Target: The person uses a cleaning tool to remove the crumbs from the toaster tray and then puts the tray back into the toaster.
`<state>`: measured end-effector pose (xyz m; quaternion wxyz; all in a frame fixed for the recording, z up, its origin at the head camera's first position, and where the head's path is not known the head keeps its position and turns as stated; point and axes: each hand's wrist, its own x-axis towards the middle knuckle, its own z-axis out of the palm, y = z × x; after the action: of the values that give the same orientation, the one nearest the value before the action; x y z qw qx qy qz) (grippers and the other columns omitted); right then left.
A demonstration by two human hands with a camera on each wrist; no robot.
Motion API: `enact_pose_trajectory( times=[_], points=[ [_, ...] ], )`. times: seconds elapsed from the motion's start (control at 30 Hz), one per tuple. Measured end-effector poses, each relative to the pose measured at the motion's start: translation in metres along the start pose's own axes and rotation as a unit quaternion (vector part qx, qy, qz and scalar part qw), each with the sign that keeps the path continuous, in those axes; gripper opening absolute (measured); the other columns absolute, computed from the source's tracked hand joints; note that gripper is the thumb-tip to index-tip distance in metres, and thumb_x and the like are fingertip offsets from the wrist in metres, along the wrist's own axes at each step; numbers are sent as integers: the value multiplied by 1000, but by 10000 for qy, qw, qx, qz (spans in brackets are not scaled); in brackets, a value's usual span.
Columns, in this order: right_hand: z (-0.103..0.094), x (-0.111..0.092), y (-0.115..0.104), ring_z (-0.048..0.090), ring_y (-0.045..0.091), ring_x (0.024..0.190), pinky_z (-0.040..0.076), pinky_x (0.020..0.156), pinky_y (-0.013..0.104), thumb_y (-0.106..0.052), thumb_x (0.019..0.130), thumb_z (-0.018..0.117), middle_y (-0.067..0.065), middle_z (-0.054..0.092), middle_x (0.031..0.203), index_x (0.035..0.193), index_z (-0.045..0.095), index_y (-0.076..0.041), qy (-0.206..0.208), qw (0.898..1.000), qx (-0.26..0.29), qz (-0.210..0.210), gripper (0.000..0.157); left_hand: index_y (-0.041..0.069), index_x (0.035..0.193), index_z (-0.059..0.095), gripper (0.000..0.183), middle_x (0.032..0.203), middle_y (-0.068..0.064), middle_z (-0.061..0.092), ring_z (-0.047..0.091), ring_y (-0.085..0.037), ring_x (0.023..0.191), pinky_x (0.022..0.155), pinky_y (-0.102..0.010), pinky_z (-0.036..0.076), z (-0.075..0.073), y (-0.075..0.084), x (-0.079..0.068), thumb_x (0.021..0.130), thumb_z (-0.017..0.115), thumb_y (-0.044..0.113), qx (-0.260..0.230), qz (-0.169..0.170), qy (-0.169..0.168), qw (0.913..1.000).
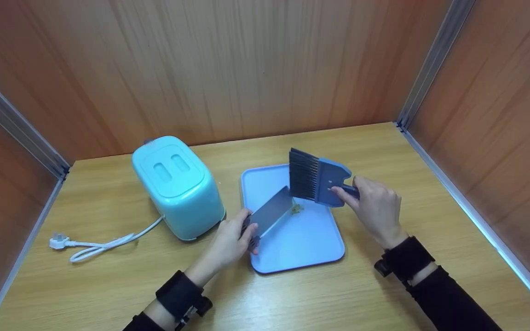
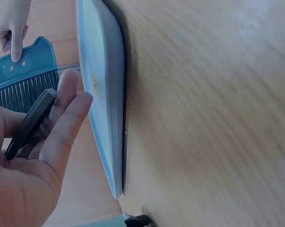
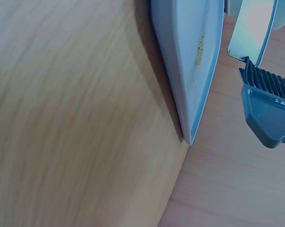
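Note:
My left hand (image 1: 232,239) grips the dark end of a flat metal crumb tray (image 1: 272,210), tilted over the blue tray (image 1: 311,243). In the right wrist view, the shiny surface of the crumb tray (image 3: 250,30) has a thin raised rim. My right hand (image 1: 377,207) holds a blue brush (image 1: 329,181) by its short handle, thumb along its body. Its black bristles (image 3: 265,81) are right at the far corner of the crumb tray. A small pile of yellowish crumbs (image 1: 296,208) lies on the blue tray beneath them.
A turquoise toaster (image 1: 191,195) with a lid over its top stands left of the blue tray. Its white cord (image 1: 108,243) and plug (image 1: 59,241) lie on the wooden table (image 1: 154,289). Wooden panels (image 1: 246,69) wall in the back and both sides.

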<state>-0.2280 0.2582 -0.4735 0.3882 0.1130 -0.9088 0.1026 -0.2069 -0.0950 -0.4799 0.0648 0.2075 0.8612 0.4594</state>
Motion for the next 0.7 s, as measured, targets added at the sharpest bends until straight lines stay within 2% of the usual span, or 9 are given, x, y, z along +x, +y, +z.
enact_pose_trajectory(
  times=[0.1, 0.3, 0.53, 0.7],
  points=[
    [-1, -2, 1, 26, 9, 49, 17, 47, 24, -50, 92, 83, -4, 36, 60, 77, 59, -8, -113, 9999, 29, -33, 51, 3, 121, 58, 11, 97, -18, 75, 75, -17, 63, 60, -24, 60, 0, 0, 1, 112, 55, 9, -9, -22, 44, 10000],
    [-5, -3, 2, 26, 8, 46, 16, 46, 24, -51, 91, 84, -6, 32, 58, 76, 61, -7, -320, 9995, 36, 20, 52, 3, 122, 58, 13, 94, -18, 75, 75, -17, 63, 58, -25, 60, -1, 0, 2, 111, 55, 8, 29, -128, 112, 9999],
    [-9, 4, 0, 29, 10, 47, 19, 46, 24, -50, 91, 84, -2, 42, 58, 77, 62, -5, -147, 9998, 31, 135, 52, 6, 126, 58, 15, 106, -20, 77, 75, -15, 68, 61, -26, 62, -2, 0, 1, 112, 55, 10, 205, -250, 148, 9994],
    [-6, 1, 1, 28, 9, 49, 19, 46, 23, -50, 91, 84, -2, 42, 59, 78, 61, -6, -83, 10000, -29, 1, 51, 6, 126, 57, 15, 103, -18, 76, 75, -14, 67, 60, -24, 61, -2, 1, 1, 112, 54, 10, 145, -232, 80, 9996]
  ],
)
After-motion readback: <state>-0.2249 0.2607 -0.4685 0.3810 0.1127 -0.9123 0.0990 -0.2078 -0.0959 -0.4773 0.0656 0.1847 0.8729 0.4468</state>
